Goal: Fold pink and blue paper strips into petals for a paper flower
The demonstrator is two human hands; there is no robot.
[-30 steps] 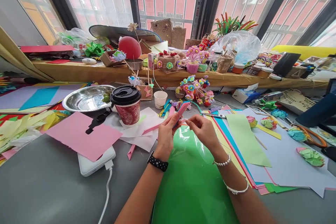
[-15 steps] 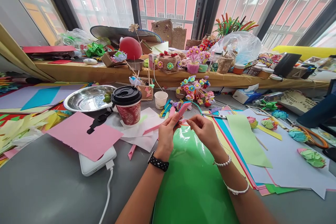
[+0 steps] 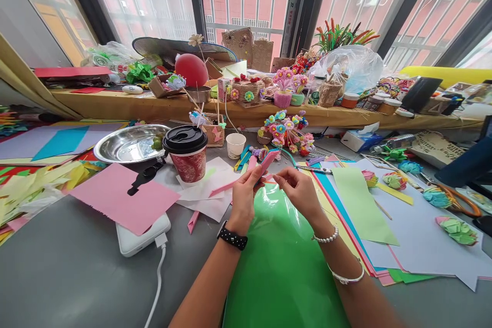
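Note:
My left hand [image 3: 243, 198] pinches a folded pink paper strip [image 3: 268, 159] that sticks up past its fingertips. My right hand [image 3: 298, 190] has its fingers curled and pinches the strip's near end right beside the left thumb. Both hands hover above a shiny green sheet [image 3: 280, 261] lying on the grey table [image 3: 69, 266]. A black watch sits on my left wrist and bead and metal bracelets on my right.
A red paper cup with a black lid [image 3: 186, 154], a steel dish [image 3: 128, 143] and a pink sheet [image 3: 123, 196] over a white power bank [image 3: 140, 236] lie left. Stacked coloured sheets [image 3: 365, 205] and paper flowers [image 3: 457, 229] lie right. Craft flowers [image 3: 286, 130] crowd the shelf behind.

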